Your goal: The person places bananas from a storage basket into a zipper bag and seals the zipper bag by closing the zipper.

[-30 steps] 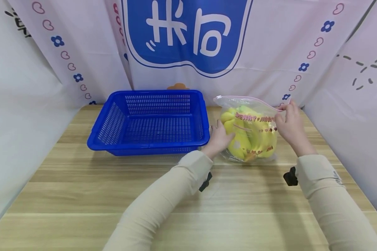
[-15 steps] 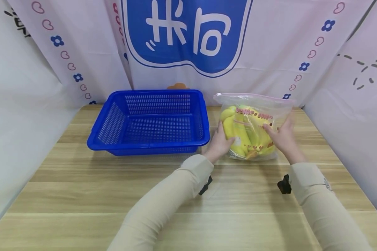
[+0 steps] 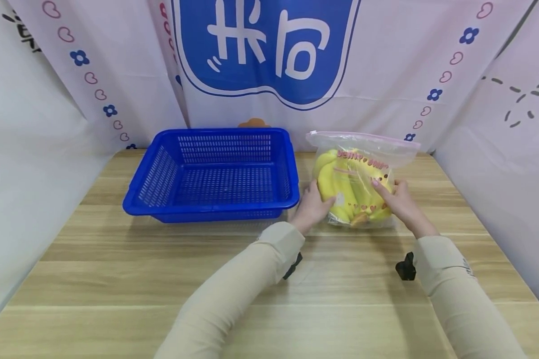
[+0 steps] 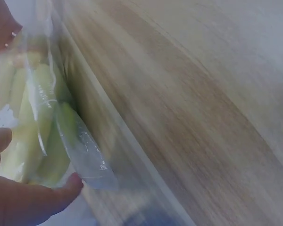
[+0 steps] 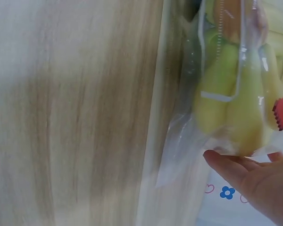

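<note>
A clear zip bag (image 3: 364,142) with a pink top seam and red printing stands at the back right of the table, bulging with yellow bananas (image 3: 341,187). My left hand (image 3: 311,207) grips its left side, thumb on the front and fingers round the edge. On the opposite side, my right hand (image 3: 403,203) holds the bag with the thumb pressed on the front. In the left wrist view the thumb and fingertips of the left hand (image 4: 33,200) sit at the lower part of the bag. The right wrist view shows bananas (image 5: 247,108) behind the plastic, above the right hand (image 5: 254,181).
A blue plastic basket (image 3: 215,207) with nothing in it stands left of the bag, its right rim close to my left hand. The wooden table (image 3: 161,279) reaches back to a printed white cloth (image 3: 377,65). White cloth walls rise on both sides.
My right hand has let go of the bag's top right corner and moved down to its right side. The zip seam now runs straighter and higher. My left hand stays at the left side.
</note>
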Demonstrator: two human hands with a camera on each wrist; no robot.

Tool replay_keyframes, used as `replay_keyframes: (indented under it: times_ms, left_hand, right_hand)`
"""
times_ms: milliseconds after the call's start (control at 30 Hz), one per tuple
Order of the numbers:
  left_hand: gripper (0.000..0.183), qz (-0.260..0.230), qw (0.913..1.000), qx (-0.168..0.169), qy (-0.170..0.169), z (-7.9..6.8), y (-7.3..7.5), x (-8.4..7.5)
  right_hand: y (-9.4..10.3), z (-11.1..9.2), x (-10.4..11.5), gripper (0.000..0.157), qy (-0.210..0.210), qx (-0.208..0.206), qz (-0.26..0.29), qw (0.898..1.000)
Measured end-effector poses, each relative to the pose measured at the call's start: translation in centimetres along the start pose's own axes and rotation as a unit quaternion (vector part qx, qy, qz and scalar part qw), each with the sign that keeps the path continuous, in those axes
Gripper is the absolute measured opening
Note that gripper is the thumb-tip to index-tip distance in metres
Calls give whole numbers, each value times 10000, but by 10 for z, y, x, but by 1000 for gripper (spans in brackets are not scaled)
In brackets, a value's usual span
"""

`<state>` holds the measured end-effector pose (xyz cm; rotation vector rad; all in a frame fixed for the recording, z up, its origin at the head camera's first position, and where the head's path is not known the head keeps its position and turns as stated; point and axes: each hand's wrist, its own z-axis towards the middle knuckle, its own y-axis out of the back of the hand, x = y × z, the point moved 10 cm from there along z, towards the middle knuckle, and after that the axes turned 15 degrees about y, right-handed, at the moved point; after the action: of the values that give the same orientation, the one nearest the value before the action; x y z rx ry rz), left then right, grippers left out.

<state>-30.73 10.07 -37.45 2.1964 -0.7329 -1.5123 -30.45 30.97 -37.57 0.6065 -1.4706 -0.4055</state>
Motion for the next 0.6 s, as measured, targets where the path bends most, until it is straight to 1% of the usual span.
replay_keyframes:
  times_ms: [133, 267, 367, 500, 600]
  left_hand:
    - [73, 114, 9998, 95, 149, 4, -3, 5]
    - [74, 2, 9997, 204, 123, 7, -4, 7]
    - [75, -23, 9997, 237, 96, 9, -5, 7]
    - [77, -43, 9996, 263, 93, 10, -7, 7]
    - [76, -203, 9993, 307, 48, 11, -7, 6]
  right_hand:
    - [-2, 0, 1, 89, 139, 144, -21, 9998]
    - [-3, -1, 0, 88, 147, 279, -27, 9995]
    - [-2, 0, 0, 85, 122, 305, -75, 9994]
    - [-3, 1, 0, 88, 19, 374, -38, 9993]
    - [-5, 3, 2, 94, -8, 430, 67, 9991]
